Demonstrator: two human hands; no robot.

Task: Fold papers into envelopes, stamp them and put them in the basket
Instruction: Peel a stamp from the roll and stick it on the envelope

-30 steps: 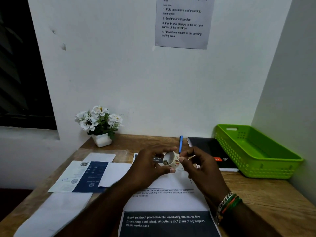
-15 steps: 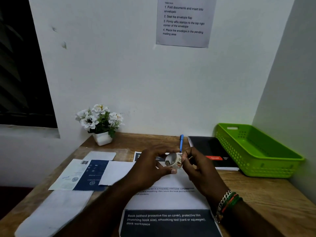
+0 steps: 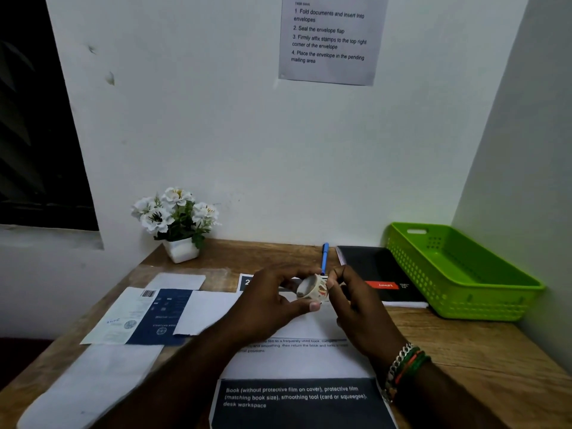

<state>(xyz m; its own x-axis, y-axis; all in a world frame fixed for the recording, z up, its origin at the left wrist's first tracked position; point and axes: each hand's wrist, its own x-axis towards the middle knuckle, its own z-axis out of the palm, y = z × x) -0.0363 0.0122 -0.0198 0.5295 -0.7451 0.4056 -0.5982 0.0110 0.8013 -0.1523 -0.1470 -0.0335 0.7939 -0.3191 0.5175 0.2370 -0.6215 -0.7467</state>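
Note:
My left hand holds a small roll of stamp stickers between thumb and fingers, above the middle of the desk. My right hand pinches at the roll's right side with its fingertips. Under both hands lies a printed sheet with a dark band near me. White envelopes lie at the left: one long one near the front edge, another beside a blue and white leaflet. The green basket stands at the right against the wall and looks empty.
A black notebook lies between my hands and the basket, with a blue pen beside it. A white flower pot stands at the back left. An instruction sheet hangs on the wall. Walls close the desk at back and right.
My hands have stayed in the same place over the sheet. The roll has turned a little in my left hand and my right fingertips have closed in on its edge.

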